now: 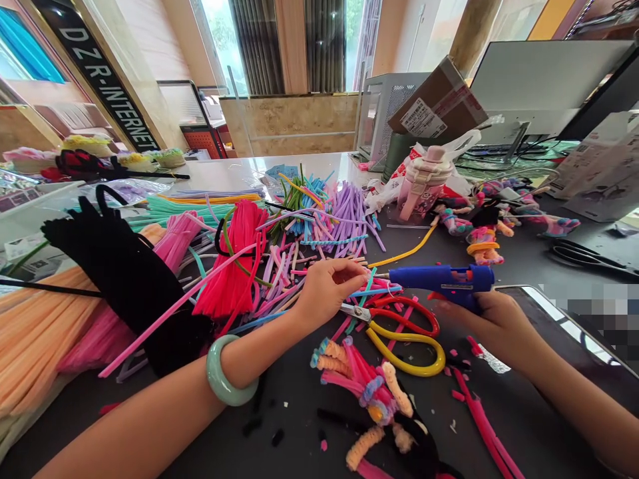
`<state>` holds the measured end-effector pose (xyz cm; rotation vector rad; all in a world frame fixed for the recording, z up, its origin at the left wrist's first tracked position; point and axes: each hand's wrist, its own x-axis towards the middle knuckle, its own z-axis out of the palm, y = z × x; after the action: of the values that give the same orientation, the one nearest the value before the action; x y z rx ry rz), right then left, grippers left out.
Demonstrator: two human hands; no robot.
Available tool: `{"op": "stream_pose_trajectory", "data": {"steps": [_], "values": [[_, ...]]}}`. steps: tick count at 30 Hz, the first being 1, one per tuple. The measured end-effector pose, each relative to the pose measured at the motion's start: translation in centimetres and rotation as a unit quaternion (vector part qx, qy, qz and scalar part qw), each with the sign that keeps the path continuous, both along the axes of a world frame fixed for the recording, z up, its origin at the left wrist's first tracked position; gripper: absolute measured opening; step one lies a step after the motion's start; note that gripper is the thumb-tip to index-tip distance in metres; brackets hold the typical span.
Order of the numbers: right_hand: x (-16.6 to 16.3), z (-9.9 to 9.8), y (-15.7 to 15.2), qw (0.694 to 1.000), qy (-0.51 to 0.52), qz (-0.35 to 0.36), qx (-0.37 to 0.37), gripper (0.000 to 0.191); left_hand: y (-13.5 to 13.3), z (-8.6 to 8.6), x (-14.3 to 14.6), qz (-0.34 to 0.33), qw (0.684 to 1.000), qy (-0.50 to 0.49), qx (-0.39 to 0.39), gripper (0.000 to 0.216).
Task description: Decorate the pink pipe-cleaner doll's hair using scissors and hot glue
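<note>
Blue glue gun, nozzle leftward

I log one legible text: "DZR-INTERNET", white capitals on a black slanted sign band at upper left. The shipping label on the cardboard box is too small for me to read.

- A craft workspace set up in a shop or office front: the dark desk is heaped with bundles of fuzzy pipe cleaners in red, purple and peach.
- Craft tools lie among them: a blue hot-glue gun, yellow-and-red-handled scissors.
- Finished small pipe-cleaner dolls lie by a white computer monitor.
- A black "DZR-INTERNET" sign hangs near bright street windows.
</note>
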<state>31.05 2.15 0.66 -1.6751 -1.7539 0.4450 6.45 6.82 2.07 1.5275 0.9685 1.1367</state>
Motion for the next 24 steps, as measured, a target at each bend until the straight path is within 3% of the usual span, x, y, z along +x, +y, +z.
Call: {"op": "stream_pose_trajectory", "data": {"steps": [24], "values": [[-0.21,0.65,-0.23,1.0,0.001,0.016,-0.008,0.044,-0.07,-0.74,0.1,0.028,0.998,0.02,0.045,0.006]]}}
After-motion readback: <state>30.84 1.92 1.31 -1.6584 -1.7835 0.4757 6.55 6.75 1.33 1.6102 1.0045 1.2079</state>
